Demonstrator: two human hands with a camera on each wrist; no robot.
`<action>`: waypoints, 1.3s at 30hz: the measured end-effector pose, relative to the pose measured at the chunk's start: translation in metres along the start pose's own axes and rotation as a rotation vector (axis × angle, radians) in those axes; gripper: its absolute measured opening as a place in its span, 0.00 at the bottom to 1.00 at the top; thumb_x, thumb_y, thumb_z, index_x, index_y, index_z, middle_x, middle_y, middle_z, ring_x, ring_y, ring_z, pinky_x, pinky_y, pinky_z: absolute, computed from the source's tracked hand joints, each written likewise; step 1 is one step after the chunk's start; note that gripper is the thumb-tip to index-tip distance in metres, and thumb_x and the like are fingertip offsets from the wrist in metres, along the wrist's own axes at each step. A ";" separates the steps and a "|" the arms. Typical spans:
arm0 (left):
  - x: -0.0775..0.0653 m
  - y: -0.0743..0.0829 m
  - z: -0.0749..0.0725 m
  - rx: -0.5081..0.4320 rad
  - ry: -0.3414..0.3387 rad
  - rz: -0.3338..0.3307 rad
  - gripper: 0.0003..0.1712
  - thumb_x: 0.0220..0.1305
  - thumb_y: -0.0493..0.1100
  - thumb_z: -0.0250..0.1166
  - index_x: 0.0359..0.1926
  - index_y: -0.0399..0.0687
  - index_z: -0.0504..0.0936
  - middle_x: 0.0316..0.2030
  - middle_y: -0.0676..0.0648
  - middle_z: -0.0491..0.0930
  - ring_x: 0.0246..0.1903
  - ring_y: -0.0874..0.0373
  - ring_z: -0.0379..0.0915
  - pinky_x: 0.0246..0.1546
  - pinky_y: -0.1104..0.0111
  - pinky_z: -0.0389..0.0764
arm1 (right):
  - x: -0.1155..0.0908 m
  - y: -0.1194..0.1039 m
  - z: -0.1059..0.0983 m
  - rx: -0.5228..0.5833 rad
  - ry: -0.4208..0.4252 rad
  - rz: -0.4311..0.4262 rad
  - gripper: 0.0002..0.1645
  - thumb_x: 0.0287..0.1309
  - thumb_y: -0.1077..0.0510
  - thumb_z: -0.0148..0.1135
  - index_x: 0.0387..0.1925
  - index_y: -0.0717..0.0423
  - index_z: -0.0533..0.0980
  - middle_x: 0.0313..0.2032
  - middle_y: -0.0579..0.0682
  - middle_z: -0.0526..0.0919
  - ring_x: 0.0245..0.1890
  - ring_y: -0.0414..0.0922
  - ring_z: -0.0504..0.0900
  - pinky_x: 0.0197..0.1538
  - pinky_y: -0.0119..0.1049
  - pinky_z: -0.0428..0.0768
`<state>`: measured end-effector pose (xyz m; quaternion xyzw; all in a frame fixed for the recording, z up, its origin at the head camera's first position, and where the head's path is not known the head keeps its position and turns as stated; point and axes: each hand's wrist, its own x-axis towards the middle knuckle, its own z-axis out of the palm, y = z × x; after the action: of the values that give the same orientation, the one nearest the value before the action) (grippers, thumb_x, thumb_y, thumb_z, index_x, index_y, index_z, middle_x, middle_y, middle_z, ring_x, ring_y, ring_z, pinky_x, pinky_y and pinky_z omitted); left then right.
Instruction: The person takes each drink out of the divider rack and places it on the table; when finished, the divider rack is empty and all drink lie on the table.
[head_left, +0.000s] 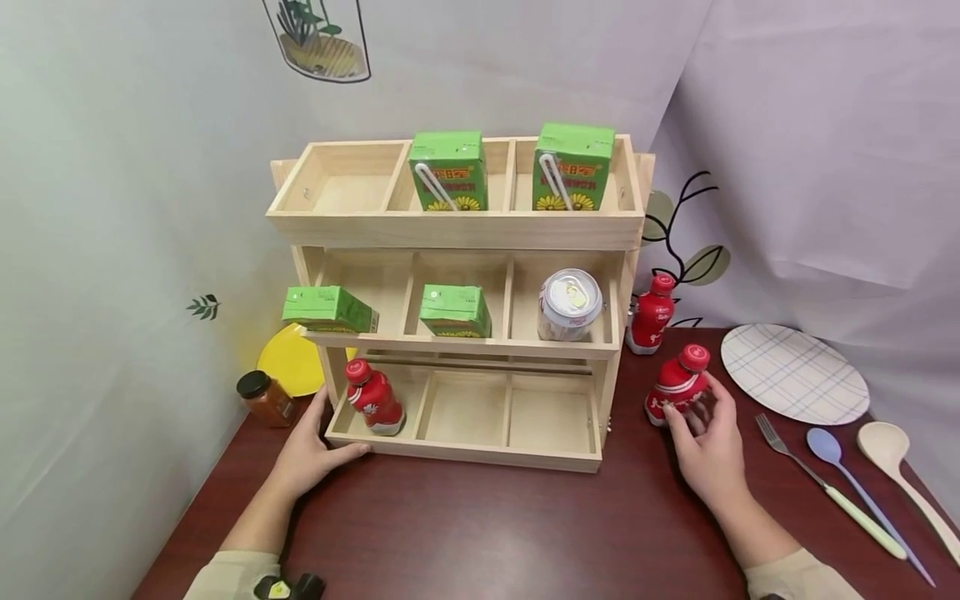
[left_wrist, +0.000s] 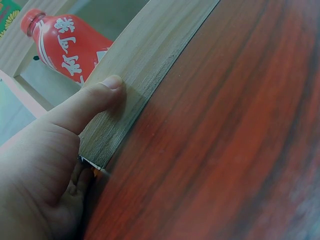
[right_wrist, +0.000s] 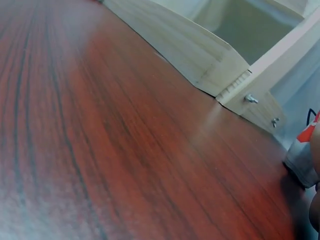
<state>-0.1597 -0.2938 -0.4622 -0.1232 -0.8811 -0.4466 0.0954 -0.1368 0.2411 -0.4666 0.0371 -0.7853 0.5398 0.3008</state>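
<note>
My left hand point(head_left: 307, 457) grips the lower left corner of a three-tier wooden shelf point(head_left: 465, 453), its thumb point(left_wrist: 102, 95) against the front board and the other fingers round the side. To the right of the shelf, my right hand point(head_left: 711, 446) holds a red drink bottle point(head_left: 670, 392), thumb in front and fingers at its right side. Whether that bottle touches the table cannot be told. Another red bottle point(head_left: 652, 317) stands just behind it. In the bottom tier's left compartment leans a third red bottle point(head_left: 375, 402), beside my left hand.
Green drink cartons point(head_left: 450, 167) occupy the top and middle tiers. A silver can point(head_left: 566, 315) sits in the middle tier's right compartment. Leftward are a yellow plate point(head_left: 292, 358) and a brown jar point(head_left: 268, 402); rightward, a checked plate point(head_left: 795, 375), fork point(head_left: 847, 504), blue spoon point(head_left: 862, 487) and ladle point(head_left: 888, 450).
</note>
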 end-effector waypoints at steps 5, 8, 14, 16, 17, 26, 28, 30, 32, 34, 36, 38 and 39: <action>-0.001 0.000 0.000 0.007 -0.003 -0.002 0.65 0.40 0.46 0.82 0.75 0.49 0.52 0.67 0.43 0.62 0.62 0.46 0.63 0.54 0.83 0.63 | 0.002 0.001 0.000 -0.016 -0.004 -0.004 0.46 0.52 0.78 0.63 0.69 0.66 0.53 0.56 0.58 0.69 0.54 0.34 0.72 0.54 0.24 0.72; -0.001 0.000 -0.001 0.007 -0.002 0.001 0.65 0.40 0.46 0.82 0.75 0.49 0.52 0.67 0.43 0.63 0.62 0.46 0.64 0.54 0.82 0.64 | 0.004 0.006 0.001 -0.031 0.001 0.003 0.46 0.52 0.77 0.63 0.70 0.65 0.53 0.56 0.60 0.69 0.54 0.34 0.71 0.54 0.23 0.71; 0.000 0.000 -0.001 -0.011 -0.001 0.009 0.65 0.39 0.44 0.83 0.75 0.49 0.52 0.66 0.43 0.64 0.61 0.46 0.64 0.53 0.82 0.64 | 0.008 0.030 0.001 -0.056 0.007 0.054 0.48 0.55 0.73 0.64 0.72 0.55 0.52 0.57 0.56 0.69 0.54 0.36 0.71 0.53 0.21 0.71; 0.000 0.000 -0.001 -0.013 -0.002 0.007 0.65 0.39 0.44 0.83 0.75 0.49 0.52 0.66 0.43 0.64 0.61 0.46 0.64 0.53 0.82 0.64 | 0.010 0.036 0.001 -0.063 0.008 0.053 0.49 0.55 0.72 0.65 0.72 0.52 0.52 0.57 0.54 0.69 0.54 0.37 0.71 0.53 0.21 0.71; 0.000 -0.001 -0.001 -0.012 -0.002 0.005 0.65 0.39 0.44 0.83 0.75 0.49 0.52 0.66 0.43 0.64 0.61 0.46 0.64 0.53 0.82 0.65 | 0.010 0.038 0.002 -0.067 0.007 0.051 0.49 0.55 0.72 0.65 0.72 0.50 0.52 0.57 0.53 0.69 0.54 0.37 0.72 0.53 0.22 0.71; -0.001 -0.001 -0.001 -0.007 -0.003 0.004 0.65 0.40 0.45 0.82 0.75 0.49 0.52 0.66 0.44 0.64 0.61 0.48 0.64 0.53 0.83 0.64 | 0.018 0.043 0.001 -0.161 0.008 0.029 0.49 0.55 0.69 0.66 0.73 0.49 0.51 0.57 0.60 0.71 0.52 0.41 0.74 0.50 0.20 0.72; -0.001 0.000 -0.001 -0.007 -0.002 0.004 0.65 0.40 0.45 0.82 0.75 0.49 0.52 0.66 0.44 0.64 0.61 0.47 0.64 0.53 0.83 0.63 | 0.019 0.044 0.000 -0.178 0.013 0.035 0.49 0.56 0.68 0.66 0.73 0.47 0.51 0.57 0.60 0.71 0.52 0.40 0.74 0.50 0.19 0.72; -0.001 0.000 -0.001 -0.008 -0.003 0.004 0.64 0.40 0.45 0.82 0.75 0.49 0.53 0.66 0.44 0.64 0.61 0.47 0.64 0.53 0.83 0.63 | 0.022 0.045 0.000 -0.183 0.017 0.035 0.49 0.57 0.67 0.65 0.73 0.47 0.51 0.57 0.60 0.71 0.52 0.43 0.74 0.50 0.19 0.71; -0.001 0.000 -0.001 -0.008 -0.004 0.004 0.65 0.40 0.45 0.82 0.75 0.50 0.52 0.66 0.44 0.64 0.62 0.47 0.63 0.54 0.83 0.63 | 0.024 0.046 0.000 -0.190 0.018 0.043 0.48 0.58 0.67 0.65 0.73 0.47 0.50 0.57 0.61 0.70 0.53 0.47 0.74 0.51 0.21 0.72; -0.001 0.001 -0.001 -0.010 -0.005 0.003 0.65 0.40 0.45 0.82 0.75 0.51 0.52 0.66 0.44 0.63 0.62 0.47 0.64 0.53 0.83 0.64 | 0.027 0.047 0.000 -0.201 0.012 0.056 0.48 0.59 0.66 0.64 0.74 0.47 0.49 0.58 0.61 0.69 0.54 0.51 0.73 0.52 0.25 0.73; -0.001 0.001 -0.001 -0.011 -0.004 0.002 0.65 0.40 0.45 0.82 0.75 0.51 0.52 0.67 0.44 0.63 0.62 0.47 0.63 0.53 0.83 0.64 | 0.030 0.049 0.000 -0.210 0.004 0.068 0.48 0.60 0.66 0.63 0.74 0.48 0.48 0.59 0.61 0.69 0.55 0.53 0.73 0.54 0.30 0.74; -0.001 0.001 -0.001 -0.014 -0.006 0.003 0.65 0.40 0.45 0.82 0.75 0.51 0.52 0.66 0.44 0.63 0.61 0.47 0.64 0.53 0.83 0.65 | 0.032 0.051 0.000 -0.218 -0.002 0.074 0.48 0.60 0.65 0.62 0.74 0.49 0.47 0.59 0.61 0.68 0.55 0.55 0.73 0.55 0.35 0.75; -0.001 0.000 -0.001 -0.013 -0.007 0.004 0.65 0.40 0.44 0.82 0.75 0.51 0.52 0.66 0.44 0.63 0.61 0.47 0.64 0.52 0.83 0.65 | 0.033 0.051 0.000 -0.220 -0.002 0.075 0.48 0.61 0.65 0.62 0.74 0.50 0.47 0.59 0.61 0.68 0.55 0.55 0.73 0.55 0.37 0.75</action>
<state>-0.1588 -0.2941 -0.4617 -0.1271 -0.8781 -0.4519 0.0925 -0.1835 0.2712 -0.4919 -0.0250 -0.8409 0.4614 0.2818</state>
